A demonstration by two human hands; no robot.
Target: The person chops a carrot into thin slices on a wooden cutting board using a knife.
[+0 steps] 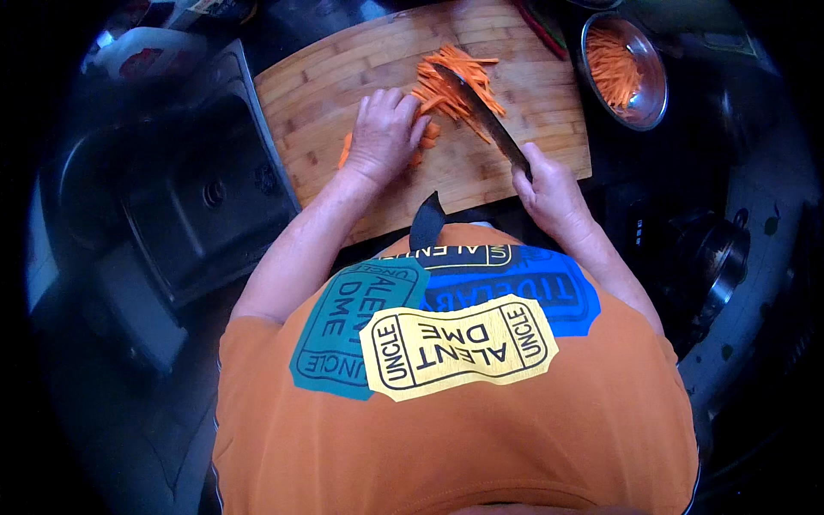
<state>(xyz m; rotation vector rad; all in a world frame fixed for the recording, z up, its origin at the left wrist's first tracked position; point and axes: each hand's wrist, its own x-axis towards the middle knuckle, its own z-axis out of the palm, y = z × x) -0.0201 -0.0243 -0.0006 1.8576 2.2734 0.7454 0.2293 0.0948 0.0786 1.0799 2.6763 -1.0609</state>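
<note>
A wooden cutting board [541, 109] lies before me. My right hand [552, 192] is closed around the handle of a kitchen knife [484, 117], whose dark blade slants up and left across a pile of carrot strips [465, 72]. Carrot slices [427, 136] lie under and beside my left hand [385, 132], which rests on them with its fingers bent near the left edge of the pile. What its fingertips touch is partly hidden, so a grip cannot be made out.
To the right of the board stands a metal bowl [650, 96] holding more carrot strips. A dark sink [187, 193] adjoins the board's left side. At the lower right is a dark pan [724, 257]. Something long, red and green [544, 29] lies at the board's top right.
</note>
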